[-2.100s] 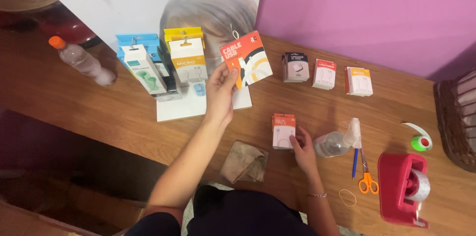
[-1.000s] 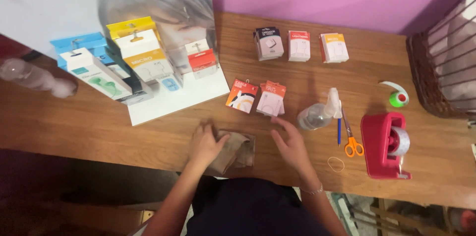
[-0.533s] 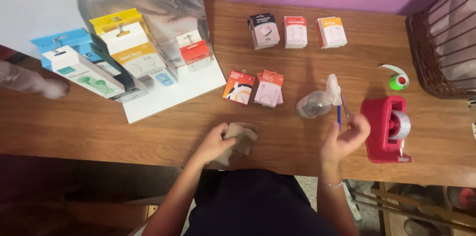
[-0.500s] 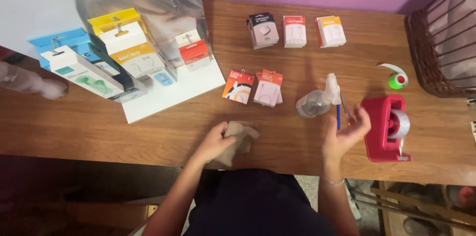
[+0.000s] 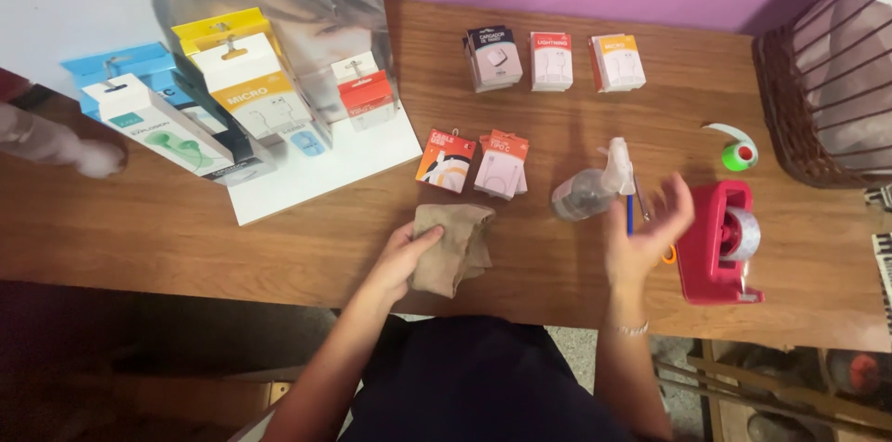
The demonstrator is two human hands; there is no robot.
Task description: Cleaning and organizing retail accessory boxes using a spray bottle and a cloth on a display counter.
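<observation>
L hand (image 5: 401,254) lay on a crumpled tan cloth (image 5: 452,244) near the front edge of the wooden surface (image 5: 279,247), thumb over the cloth's left edge, grip closed on it. R hand (image 5: 646,236) was raised just above the surface, fingers spread apart, holding nothing, slightly blurred. At its 11 o'clock, just beside it, a clear spray bottle (image 5: 590,189) lay on its side w/ a blue pen (image 5: 629,214) next to it. At the R hand's 3 o'clock sat a red tape dispenser (image 5: 720,242); orange scissor handles (image 5: 669,254) showed partly behind the hand. At the cloth's 12 o'clock were two small orange packets (image 5: 474,161). Further back, 3 boxed items (image 5: 555,59) stood in a row. At 10 o'clock, a white board (image 5: 316,172) carried boxed accessories.
</observation>
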